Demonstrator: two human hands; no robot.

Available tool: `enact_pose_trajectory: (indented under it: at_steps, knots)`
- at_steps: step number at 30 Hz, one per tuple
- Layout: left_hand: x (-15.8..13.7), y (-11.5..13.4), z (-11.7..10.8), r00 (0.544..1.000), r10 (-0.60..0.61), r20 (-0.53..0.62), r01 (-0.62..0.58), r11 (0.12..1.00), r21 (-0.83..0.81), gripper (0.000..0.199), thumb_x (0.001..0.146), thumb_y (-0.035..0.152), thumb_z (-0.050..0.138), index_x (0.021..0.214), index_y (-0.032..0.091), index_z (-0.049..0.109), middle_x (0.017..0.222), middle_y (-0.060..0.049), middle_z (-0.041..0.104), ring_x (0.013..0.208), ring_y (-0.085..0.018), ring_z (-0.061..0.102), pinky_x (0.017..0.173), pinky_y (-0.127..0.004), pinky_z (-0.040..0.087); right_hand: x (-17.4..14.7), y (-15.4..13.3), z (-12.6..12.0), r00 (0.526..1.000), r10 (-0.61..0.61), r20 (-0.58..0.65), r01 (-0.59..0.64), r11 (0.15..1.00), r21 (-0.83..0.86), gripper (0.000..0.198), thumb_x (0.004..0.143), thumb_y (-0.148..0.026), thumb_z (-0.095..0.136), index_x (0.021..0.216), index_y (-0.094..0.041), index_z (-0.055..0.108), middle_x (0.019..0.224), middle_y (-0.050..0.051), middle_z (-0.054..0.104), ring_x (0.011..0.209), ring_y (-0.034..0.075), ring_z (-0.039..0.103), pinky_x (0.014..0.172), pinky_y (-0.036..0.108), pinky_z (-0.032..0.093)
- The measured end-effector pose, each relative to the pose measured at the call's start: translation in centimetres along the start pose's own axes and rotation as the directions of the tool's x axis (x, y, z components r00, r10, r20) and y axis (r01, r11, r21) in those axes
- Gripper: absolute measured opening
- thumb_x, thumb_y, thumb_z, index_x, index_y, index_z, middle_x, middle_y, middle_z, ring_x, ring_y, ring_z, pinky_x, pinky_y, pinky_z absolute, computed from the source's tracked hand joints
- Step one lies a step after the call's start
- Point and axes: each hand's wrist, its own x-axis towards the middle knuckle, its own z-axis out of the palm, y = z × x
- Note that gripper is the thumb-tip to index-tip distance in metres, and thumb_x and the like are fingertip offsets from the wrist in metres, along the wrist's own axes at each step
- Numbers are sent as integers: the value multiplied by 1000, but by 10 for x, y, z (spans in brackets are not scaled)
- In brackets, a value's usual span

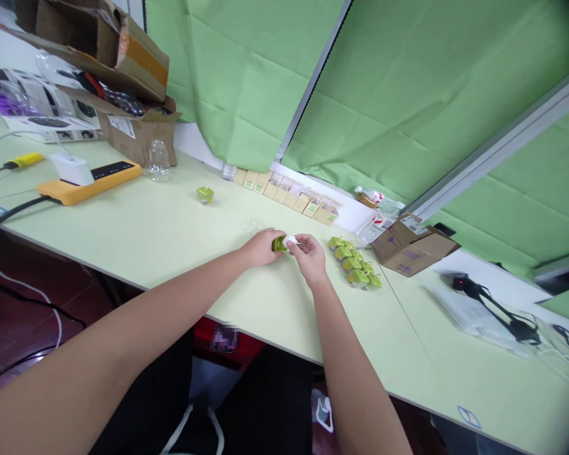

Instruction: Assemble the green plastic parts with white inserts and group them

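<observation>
My left hand [262,247] is closed around a small green container [279,244] above the pale table. Against its right side, my right hand [309,256] pinches a small white piece [289,241] whose kind I cannot make out. Just behind my left hand lies a clear plastic piece [255,225]. To the right of my right hand stand several green-topped little containers [353,262] packed in rows. One more green-topped container [205,194] stands alone farther back on the left.
Several small tan boxes [284,191] line the wall. At left are an orange power strip [90,182], a yellow screwdriver [26,160], a clear jar [158,161] and cardboard boxes [128,129]. Rightward stand plastic bottles [377,224], a carton [410,246] and a black device [495,309].
</observation>
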Motion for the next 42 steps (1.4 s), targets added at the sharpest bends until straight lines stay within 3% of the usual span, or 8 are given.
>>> enact_pose_trajectory:
  at_steps: [8,14,20,27,34,42]
  knots:
    - [1,0,0,998,4,-59,-5,1000,-14,40,75,17,65,115,22,64,100,-6,62,91,-22,62,85,-34,51,-3,-7,0,1000,6,4,-6,1000,-29,43,65,-49,80,92,-20,62,99,5,67,77,16,64,72,32,54]
    - [1,-4,4,993,12,-115,-16,999,-32,48,74,12,64,121,21,62,113,-7,59,99,-21,62,90,-33,51,-1,-1,1,1000,-11,23,12,999,-36,43,64,-48,82,92,-21,63,101,6,69,85,20,68,75,33,55]
    - [0,-4,5,997,15,-73,-15,1000,-9,52,73,7,60,123,20,63,117,-8,64,106,-23,63,97,-35,50,-2,7,5,999,-21,33,24,994,-107,40,65,-47,81,93,-21,68,99,7,72,85,22,69,73,34,56]
    - [-1,0,2,999,-10,-39,8,998,-55,51,73,7,58,121,21,65,115,-5,71,105,-24,66,94,-34,52,-8,3,14,989,-148,-12,134,921,-365,29,74,-41,73,99,-25,73,95,3,74,78,21,69,76,36,56]
    - [-1,-3,2,999,-29,-43,24,991,-129,53,70,8,59,122,19,65,114,-5,72,99,-22,67,87,-31,53,-11,-5,17,964,-266,30,253,869,-426,26,79,-38,67,100,-24,73,94,3,73,72,18,67,72,32,57]
    - [-1,-2,0,999,-24,-27,18,982,-188,48,67,7,57,113,17,68,99,-2,73,85,-18,66,78,-27,51,-9,-2,16,934,-350,74,343,818,-462,24,80,-33,66,99,-21,74,95,4,70,72,15,65,75,30,57]
